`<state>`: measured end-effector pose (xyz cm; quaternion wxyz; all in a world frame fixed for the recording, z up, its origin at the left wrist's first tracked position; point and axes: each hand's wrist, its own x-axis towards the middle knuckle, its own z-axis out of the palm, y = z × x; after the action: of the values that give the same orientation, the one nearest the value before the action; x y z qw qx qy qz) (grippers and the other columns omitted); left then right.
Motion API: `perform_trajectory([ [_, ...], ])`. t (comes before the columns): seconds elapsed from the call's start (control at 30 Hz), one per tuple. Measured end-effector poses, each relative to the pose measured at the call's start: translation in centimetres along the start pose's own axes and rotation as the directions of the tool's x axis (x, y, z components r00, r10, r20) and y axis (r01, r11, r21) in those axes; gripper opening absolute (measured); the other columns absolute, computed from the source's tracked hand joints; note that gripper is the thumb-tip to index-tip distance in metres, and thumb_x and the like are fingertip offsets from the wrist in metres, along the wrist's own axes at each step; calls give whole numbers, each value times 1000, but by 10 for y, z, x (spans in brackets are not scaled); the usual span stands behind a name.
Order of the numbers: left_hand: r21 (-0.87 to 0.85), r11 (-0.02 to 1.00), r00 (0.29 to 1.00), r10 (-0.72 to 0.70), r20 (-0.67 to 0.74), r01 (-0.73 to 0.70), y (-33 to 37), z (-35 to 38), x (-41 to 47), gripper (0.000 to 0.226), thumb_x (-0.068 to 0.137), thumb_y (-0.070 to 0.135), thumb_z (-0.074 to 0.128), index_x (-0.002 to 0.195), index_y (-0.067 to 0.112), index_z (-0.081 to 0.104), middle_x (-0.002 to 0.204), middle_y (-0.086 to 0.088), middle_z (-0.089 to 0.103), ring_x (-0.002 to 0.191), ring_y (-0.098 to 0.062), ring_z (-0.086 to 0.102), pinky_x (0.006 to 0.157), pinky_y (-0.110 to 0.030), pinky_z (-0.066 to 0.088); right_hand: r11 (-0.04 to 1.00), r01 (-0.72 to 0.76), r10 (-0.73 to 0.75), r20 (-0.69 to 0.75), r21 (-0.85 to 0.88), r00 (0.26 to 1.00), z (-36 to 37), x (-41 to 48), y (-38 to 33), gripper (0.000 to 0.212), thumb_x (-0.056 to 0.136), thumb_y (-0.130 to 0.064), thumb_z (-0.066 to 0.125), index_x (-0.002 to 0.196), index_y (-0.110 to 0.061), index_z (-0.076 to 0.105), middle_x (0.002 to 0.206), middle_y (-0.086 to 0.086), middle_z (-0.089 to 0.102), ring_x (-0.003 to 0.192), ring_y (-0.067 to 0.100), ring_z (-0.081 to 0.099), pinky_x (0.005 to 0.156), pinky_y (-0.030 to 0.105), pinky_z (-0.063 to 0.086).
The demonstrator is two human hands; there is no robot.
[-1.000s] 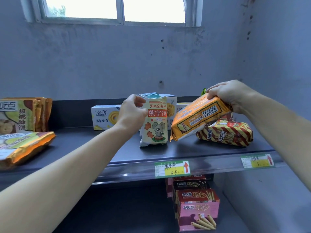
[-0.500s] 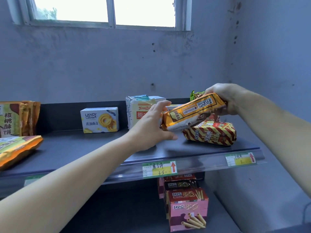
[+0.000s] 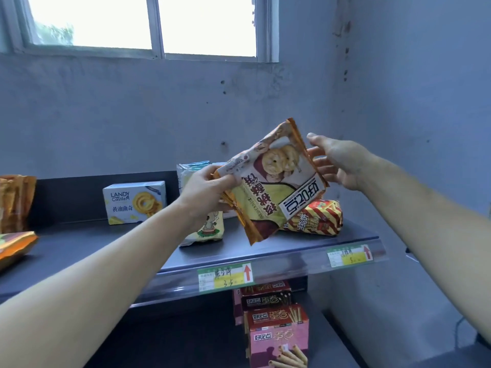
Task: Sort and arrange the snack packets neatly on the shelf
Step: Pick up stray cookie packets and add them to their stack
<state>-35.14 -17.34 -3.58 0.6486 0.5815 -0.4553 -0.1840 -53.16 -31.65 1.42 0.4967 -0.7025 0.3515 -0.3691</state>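
Orange packet (image 3: pixel 273 187) moved into left hand (image 3: pixel 207 191) grip | right hand (image 3: pixel 341 163) fingers spread

Both bare forearms reach forward and up from the lower corners of the view. The left hand (image 3: pixel 210 189) is raised at mid-height, its thumb and curled fingers pinching the left edge of a tilted cookie packet (image 3: pixel 271 187). The right hand (image 3: pixel 338 163) is held up beside the packet's right edge, palm facing left, thumb up and fingers (image 3: pixel 322 167) spread loosely; whether they touch the packet cannot be told.

"LANDY Castle" on white box (image 3: pixel 134 201)
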Motion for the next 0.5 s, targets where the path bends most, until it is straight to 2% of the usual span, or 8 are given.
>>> perform_trajectory([
  [0.1, -41, 998, 999, -43, -27, 42, -2, 0, 3, 14, 86, 11, 62, 99, 12, 56, 86, -9, 70, 72, -22, 67, 74, -40, 57, 997, 68, -67, 42, -34, 997, 0, 0, 5, 42, 88, -55, 52, 85, -14, 63, 81, 2, 64, 74, 17, 58, 62, 27, 43],
  [0.23, -87, 994, 997, -76, -33, 73, -3, 1, 3, 17, 87, 16, 62, 102, 9, 56, 83, -8, 71, 70, -20, 69, 75, -40, 59, 995, 84, -91, 129, 55, 988, 5, 1, 8, 30, 89, -39, 60, 93, -10, 67, 78, 4, 70, 61, 15, 66, 48, 21, 50],
  [0.37, -110, 990, 995, -90, -47, 84, -3, 0, 2, 7, 88, 16, 61, 91, 13, 56, 73, -4, 72, 62, -16, 69, 68, -36, 60, 988, 117, -132, 151, 103, 980, 11, 11, 15, 26, 87, -29, 65, 101, -8, 65, 85, 10, 72, 64, 22, 69, 56, 29, 56],
  [0.5, -124, 989, 993, -91, -75, 82, -4, -3, -1, 13, 88, 17, 62, 97, 12, 53, 68, 0, 72, 60, -13, 70, 56, -30, 59, 982, 138, -160, 174, 132, 972, 18, 16, 20, 25, 85, -27, 67, 102, -9, 63, 81, 8, 73, 65, 23, 69, 60, 33, 57],
])
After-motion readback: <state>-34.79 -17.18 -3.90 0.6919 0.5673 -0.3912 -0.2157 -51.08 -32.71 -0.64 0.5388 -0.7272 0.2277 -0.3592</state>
